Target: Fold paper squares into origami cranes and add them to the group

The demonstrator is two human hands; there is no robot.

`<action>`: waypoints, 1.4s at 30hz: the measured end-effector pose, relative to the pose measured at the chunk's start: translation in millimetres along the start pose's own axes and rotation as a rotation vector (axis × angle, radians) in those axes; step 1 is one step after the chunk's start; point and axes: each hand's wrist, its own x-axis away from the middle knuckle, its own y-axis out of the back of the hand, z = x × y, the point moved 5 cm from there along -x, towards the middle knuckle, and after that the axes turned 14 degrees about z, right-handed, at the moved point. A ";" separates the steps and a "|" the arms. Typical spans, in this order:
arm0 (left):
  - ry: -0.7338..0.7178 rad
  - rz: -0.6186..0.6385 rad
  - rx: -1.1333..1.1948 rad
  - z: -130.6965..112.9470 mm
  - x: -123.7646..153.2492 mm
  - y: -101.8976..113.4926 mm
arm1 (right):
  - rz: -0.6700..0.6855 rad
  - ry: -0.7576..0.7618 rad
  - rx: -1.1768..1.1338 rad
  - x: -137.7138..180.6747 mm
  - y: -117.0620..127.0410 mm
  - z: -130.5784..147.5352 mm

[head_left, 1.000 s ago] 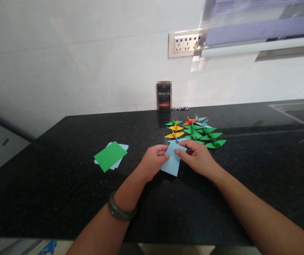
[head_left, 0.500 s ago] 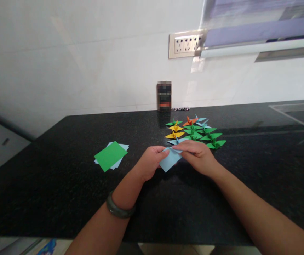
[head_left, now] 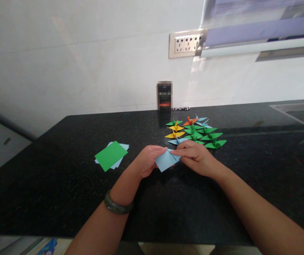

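Head view: left hand pinches the pale-blue paper over the dark counter, right hand clamped on its right side — uneven finger pressure could skew the fold; slipping far might knock the blue crane just beyond.

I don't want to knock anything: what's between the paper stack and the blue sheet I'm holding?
Your left hand, gripping the blue sheet, and black countertop, in the head view.
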 end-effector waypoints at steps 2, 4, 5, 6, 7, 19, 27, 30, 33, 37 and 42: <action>-0.002 -0.009 -0.024 2.1 -1.1 1.3 | 0.025 0.009 0.043 -0.2 -0.9 1.2; -0.012 -0.015 -0.045 4.6 -2.7 2.7 | 0.053 0.009 0.083 -0.2 -2.0 2.1; -0.018 -0.018 -0.049 5.9 -3.5 3.5 | 0.064 0.005 0.099 -0.1 -2.4 2.6; -0.022 -0.025 -0.048 7.2 -4.3 4.4 | 0.076 -0.001 0.111 -0.1 -2.9 3.2; -0.033 -0.039 -0.046 7.9 -4.9 5.7 | 0.087 -0.009 0.117 -0.1 -3.3 3.8; -0.087 -0.150 -0.177 7.8 -6.1 12.0 | -0.033 -0.537 -0.556 2.3 -18.2 -24.6; -0.112 -0.162 -0.328 5.4 -5.3 9.3 | -0.020 -0.660 -0.752 6.2 -26.3 -28.5; -0.124 -0.193 -0.346 5.3 -4.8 9.5 | -0.030 -0.679 -0.776 5.6 -28.1 -26.7; -0.120 -0.234 -0.374 6.2 -4.7 10.0 | -0.037 -0.693 -0.790 5.8 -29.5 -25.7; -0.122 -0.274 -0.429 5.2 -4.0 9.5 | -0.038 -0.712 -0.787 7.0 -31.0 -26.8; -0.136 -0.315 -0.504 1.5 -2.7 9.6 | 0.052 -0.708 -0.760 7.6 -31.6 -28.4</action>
